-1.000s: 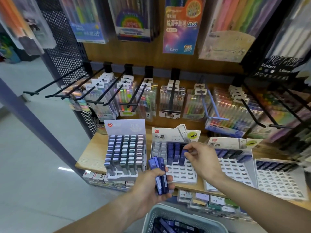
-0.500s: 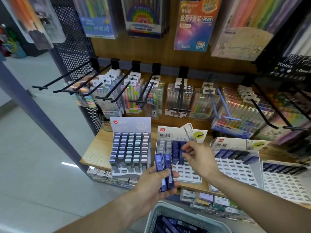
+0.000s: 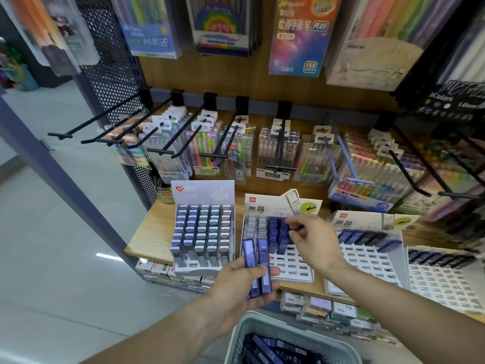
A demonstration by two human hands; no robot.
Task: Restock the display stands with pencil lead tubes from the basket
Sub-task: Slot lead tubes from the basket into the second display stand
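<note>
In the head view the right hand (image 3: 312,243) pinches a dark tube into the white slotted cardboard display stand (image 3: 291,266), while the left hand (image 3: 241,287) clasps two translucent blue pencil lead tubes (image 3: 256,266) above the grey plastic basket (image 3: 236,337); next, probably seating it squarely in its slot.

We see the left hand (image 3: 242,287) gripping two blue lead tubes (image 3: 256,269) upright above the grey basket (image 3: 237,337), which holds more tubes. The right hand (image 3: 312,243) reaches over the middle display stand (image 3: 288,269), its fingertips pinching what seems to be a dark tube at the filled back rows. Two part-filled stands sit to its right, a full one to its left.
</note>
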